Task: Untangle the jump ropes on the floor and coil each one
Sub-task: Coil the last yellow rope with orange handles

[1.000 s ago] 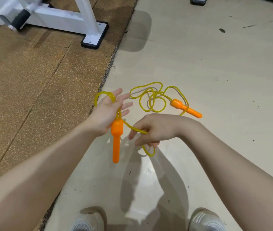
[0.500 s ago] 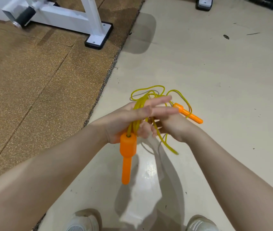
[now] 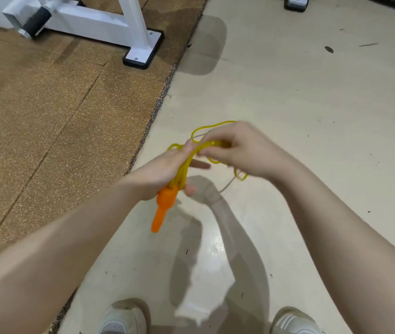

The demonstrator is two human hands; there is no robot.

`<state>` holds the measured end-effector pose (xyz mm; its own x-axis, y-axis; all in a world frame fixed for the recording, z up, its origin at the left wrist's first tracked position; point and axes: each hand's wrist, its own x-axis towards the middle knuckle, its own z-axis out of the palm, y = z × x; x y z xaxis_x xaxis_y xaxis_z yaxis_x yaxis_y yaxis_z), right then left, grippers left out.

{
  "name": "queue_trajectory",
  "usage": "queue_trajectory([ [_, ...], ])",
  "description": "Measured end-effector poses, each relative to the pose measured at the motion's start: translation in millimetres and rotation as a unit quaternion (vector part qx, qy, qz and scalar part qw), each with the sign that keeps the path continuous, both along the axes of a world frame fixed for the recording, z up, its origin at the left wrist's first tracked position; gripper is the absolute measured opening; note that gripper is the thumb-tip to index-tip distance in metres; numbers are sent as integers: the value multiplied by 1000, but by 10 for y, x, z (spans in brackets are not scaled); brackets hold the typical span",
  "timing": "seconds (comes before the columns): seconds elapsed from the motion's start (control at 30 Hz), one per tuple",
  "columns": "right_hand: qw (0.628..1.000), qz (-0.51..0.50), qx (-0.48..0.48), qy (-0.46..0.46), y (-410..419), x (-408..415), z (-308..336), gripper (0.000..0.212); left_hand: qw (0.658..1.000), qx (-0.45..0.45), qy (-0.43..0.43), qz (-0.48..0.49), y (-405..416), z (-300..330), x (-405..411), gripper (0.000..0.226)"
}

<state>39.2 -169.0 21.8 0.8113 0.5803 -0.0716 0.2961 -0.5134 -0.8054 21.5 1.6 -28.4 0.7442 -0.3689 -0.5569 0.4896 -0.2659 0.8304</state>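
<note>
Above the pale floor [image 3: 288, 92], between the two forearms, the left hand [image 3: 160, 172] is held flat, fingers straight and pointing away, with several turns of yellow rope [image 3: 184, 165] lying over it. One orange handle [image 3: 163, 206] hangs from the heel of that hand, pointing down and slightly left, clear of the floor. The right hand [image 3: 237, 148] sits just beyond and to the right, its fingers curled round a bundle of the rope and pinching it where it leaves the left hand's fingertips. Loose loops spill out past the right hand: one arcs above its knuckles, others trail below its wrist toward the floor. The second handle cannot be seen. To the left lies a brown cork mat [image 3: 46, 116], its edge running diagonally, and a white frame [image 3: 119, 22] with a black-edged foot stands on it at the top. Two white shoes [image 3: 124, 319] show at the bottom edge.
</note>
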Motion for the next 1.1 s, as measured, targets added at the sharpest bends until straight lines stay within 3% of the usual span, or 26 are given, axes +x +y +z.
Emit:
queue_trajectory([
  [0.07, 984, -145, 104, 21, -125, 97, -54, 8, 994, -71, 71, -46, -42, 132, -33, 70],
  [0.13, 948, -249, 182, 80, -177, 97, -184, 15, 985, -122, 50, -109, -62, 248, -9, 68],
  [0.2, 935, -269, 192, 128, -155, 15, -358, 19, 964, -194, 6, -183, -84, 341, 11, 52],
  [0.27, 949, -195, 170, 178, -76, -135, -517, 22, 943, -265, -11, -200, -94, 400, 25, 45],
  [0.33, 961, -129, 120, 212, 15, -272, -631, 32, 946, -290, -33, -144, -114, 435, 39, 46],
  [0.4, 956, -89, 26, 277, 47, -325, -654, 43, 958, -286, -21, -20, -115, 403, 81, 48],
  [0.5, 901, 28, -120, 415, 60, -321, -471, 34, 950, -259, -12, 176, -19, 200, 178, 53],
  [0.6, 879, 139, -166, 426, 152, -335, -100, 60, 950, -156, -44, 266, 108, -7, 230, 56],
  [0.7, 921, 177, -135, 319, 178, -249, 99, 40, 977, -46, -78, 194, 173, -97, 204, 57],
  [0.77, 975, 93, -51, 197, 90, -128, 127, 9, 990, -20, -71, 117, 179, -99, 130, 48],
  [0.83, 988, -51, 64, 129, -71, -13, 72, 9, 998, -27, -30, 39, 153, -41, 62, 40],
  [0.9, 974, -146, 141, 102, -171, 26, -47, 14, 995, -83, 40, -36, 102, 92, 40, 60],
  [0.97, 967, -179, 154, 100, -179, 7, -250, 18, 966, -178, 118, -145, 54, 235, 51, 74],
  [1.03, 965, -194, 130, 120, -135, -68, -483, 28, 911, -289, 134, -262, 1, 316, 32, 58],
  [1.1, 976, -179, 54, 111, -131, -152, -701, 32, 889, -358, 96, -269, -39, 317, 20, 43],
])
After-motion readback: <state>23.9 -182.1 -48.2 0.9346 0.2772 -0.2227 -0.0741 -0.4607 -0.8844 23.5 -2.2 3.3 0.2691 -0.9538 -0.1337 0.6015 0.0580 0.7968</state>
